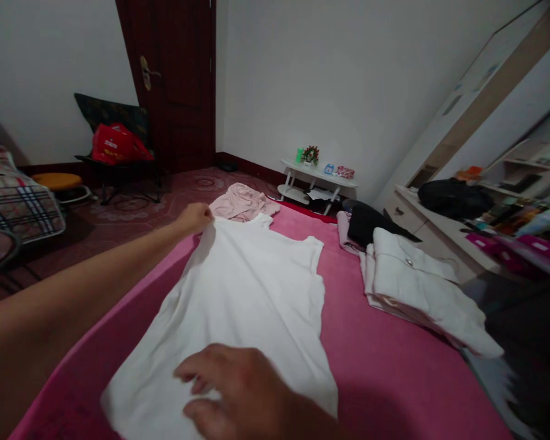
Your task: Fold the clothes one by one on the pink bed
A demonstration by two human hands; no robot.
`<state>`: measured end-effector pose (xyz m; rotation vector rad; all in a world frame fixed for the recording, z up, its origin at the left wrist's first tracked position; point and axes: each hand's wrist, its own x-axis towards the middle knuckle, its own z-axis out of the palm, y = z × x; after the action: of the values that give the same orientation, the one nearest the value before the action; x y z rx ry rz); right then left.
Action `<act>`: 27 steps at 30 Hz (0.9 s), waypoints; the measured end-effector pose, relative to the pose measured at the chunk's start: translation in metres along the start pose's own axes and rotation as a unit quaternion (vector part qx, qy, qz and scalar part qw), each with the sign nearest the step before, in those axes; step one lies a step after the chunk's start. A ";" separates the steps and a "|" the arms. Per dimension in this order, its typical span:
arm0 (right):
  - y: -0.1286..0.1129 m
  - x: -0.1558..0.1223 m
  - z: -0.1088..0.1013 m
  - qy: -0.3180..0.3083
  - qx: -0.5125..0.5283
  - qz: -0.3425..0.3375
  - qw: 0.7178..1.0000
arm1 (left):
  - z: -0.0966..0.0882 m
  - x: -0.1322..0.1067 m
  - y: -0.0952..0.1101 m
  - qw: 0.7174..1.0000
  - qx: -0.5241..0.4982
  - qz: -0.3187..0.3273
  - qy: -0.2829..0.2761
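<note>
A white sleeveless top (252, 275) lies spread out on the pink cover (385, 354), its neckline and shoulder straps at the far end. My left hand (196, 217) is closed on the top's far left edge, near the shoulder. Low over the nearer part of the garment is my right hand (238, 388), thumb and fingers apart with nothing between them. Whether its fingertips touch the cloth I cannot tell. Just past the neckline sits a crumpled light pink garment (242, 201).
Folded white clothes (412, 275) are stacked at the right edge, with a black garment (371, 225) behind them. A small white table (318, 173) stands by the wall. At left, a chair carries a red bag (118, 145); a dresser (440, 229) lines the right.
</note>
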<state>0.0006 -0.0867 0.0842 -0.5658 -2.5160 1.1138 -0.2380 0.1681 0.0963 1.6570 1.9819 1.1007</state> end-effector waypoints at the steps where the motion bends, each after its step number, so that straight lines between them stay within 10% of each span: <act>1: 0.005 -0.008 -0.009 0.046 -0.004 0.018 0.999 | 0.002 -0.004 -0.003 1.000 0.024 0.012 0.000; 6: 0.043 -0.054 -0.061 0.238 -0.068 0.124 0.961 | 0.025 -0.048 0.008 0.974 0.124 0.190 -0.010; 12: 0.092 -0.109 -0.101 0.366 -0.138 0.282 0.876 | 0.066 -0.122 0.061 0.855 0.133 0.463 -0.193; 21: 0.100 -0.131 -0.079 0.300 -0.075 0.355 0.882 | 0.169 -0.130 0.139 0.854 -0.037 0.405 -0.325; 27: 0.108 -0.134 -0.073 0.335 -0.050 0.345 0.875 | 0.207 -0.130 0.143 0.863 -0.092 0.353 -0.350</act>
<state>0.1729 -0.0391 0.0310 -1.6445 -1.7792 0.7677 0.0357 0.1206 0.0384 2.2998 0.7993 0.6688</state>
